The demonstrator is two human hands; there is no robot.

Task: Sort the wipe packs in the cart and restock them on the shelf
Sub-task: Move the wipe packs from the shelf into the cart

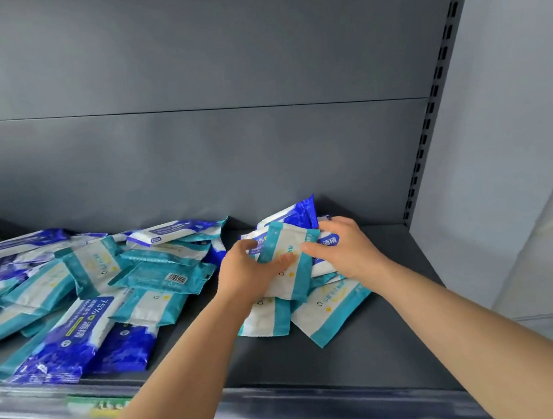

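Your left hand (246,271) and right hand (344,246) clamp teal wipe pack (282,260) atop small pile near shelf (370,346) back-right corner, probably squaring stack.

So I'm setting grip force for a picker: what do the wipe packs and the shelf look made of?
The teal wipe pack held between the left hand and right hand looks like thin plastic film: soft creases, flat sealed ends. The blue wipe packs look the same but glossier, catching highlights. The shelf looks like grey painted sheet metal, matte and smooth, with slotted uprights.
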